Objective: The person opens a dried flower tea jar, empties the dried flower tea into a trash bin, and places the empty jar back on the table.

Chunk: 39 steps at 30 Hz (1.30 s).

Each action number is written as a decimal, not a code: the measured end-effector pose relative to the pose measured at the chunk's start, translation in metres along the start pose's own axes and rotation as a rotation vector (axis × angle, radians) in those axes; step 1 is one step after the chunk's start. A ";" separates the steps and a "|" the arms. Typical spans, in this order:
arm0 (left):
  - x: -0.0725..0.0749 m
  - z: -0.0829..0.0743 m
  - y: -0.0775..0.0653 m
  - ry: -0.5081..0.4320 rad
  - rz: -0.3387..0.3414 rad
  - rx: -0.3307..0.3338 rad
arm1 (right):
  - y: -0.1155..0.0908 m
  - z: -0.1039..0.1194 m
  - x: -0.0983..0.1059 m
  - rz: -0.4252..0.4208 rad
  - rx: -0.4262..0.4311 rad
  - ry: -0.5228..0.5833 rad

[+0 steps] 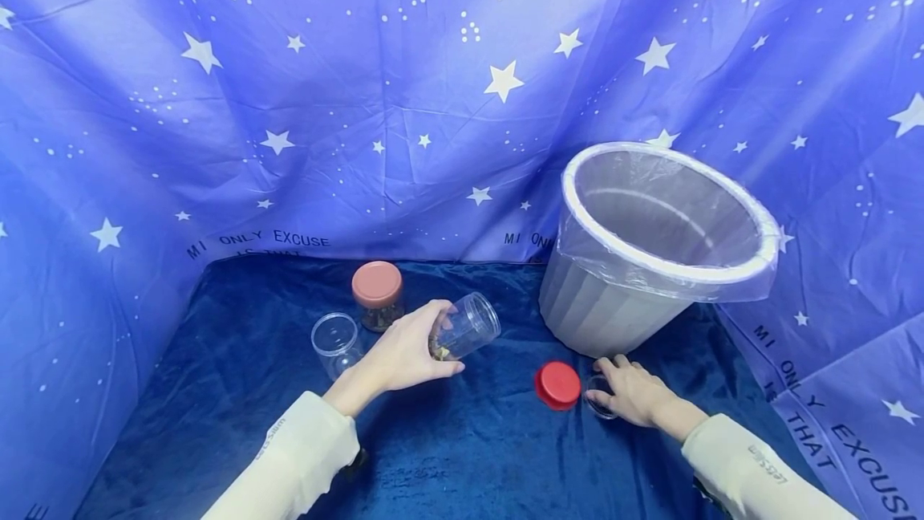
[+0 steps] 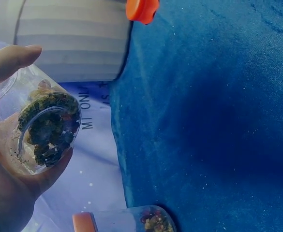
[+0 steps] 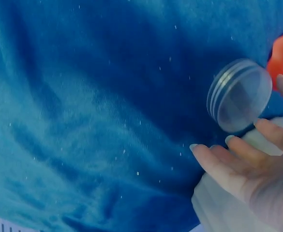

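Note:
My left hand (image 1: pixel 404 350) grips a clear plastic jar (image 1: pixel 472 326), thumb on one side and fingers on the other. The jar is tilted with its open mouth to the upper right. Dark green and brown dried bits (image 2: pixel 52 128) lie at its bottom in the left wrist view. My right hand (image 1: pixel 638 393) is low over the cloth, fingers extended and spread. A clear round lid (image 3: pixel 244 99) lies between its thumb and fingers, with the index fingertip right at its rim. Beside that lid is a red scalloped lid (image 1: pixel 559 383).
A grey bin (image 1: pixel 613 315) lined with a clear bag stands at the back right, just beyond my right hand. Behind my left hand is a pink-lidded jar (image 1: pixel 377 286) with dried contents. A clear open container (image 1: pixel 335 335) stands beside my left wrist. Starry curtains (image 1: pixel 404 103) enclose the blue cloth (image 1: pixel 462 456).

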<state>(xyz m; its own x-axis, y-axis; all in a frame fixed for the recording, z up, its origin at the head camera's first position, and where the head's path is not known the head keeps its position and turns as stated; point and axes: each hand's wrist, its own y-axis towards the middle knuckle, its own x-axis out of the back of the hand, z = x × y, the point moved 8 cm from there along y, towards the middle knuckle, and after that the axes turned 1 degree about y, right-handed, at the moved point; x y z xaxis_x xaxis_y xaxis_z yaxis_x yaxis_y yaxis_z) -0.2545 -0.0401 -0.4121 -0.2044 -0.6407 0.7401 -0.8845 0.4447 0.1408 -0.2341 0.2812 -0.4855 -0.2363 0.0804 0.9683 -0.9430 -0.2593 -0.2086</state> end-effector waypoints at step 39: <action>0.017 -0.004 0.019 -0.123 -0.060 0.020 | -0.022 -0.138 0.130 -0.123 -0.079 0.043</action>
<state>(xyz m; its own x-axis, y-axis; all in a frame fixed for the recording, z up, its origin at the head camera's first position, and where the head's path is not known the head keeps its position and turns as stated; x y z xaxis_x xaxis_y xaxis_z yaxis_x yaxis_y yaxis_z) -0.2733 -0.0403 -0.3944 -0.1992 -0.7382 0.6445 -0.9048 0.3912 0.1685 -0.2762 0.4307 -0.3737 -0.1263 0.1486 0.9808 -0.9805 -0.1685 -0.1007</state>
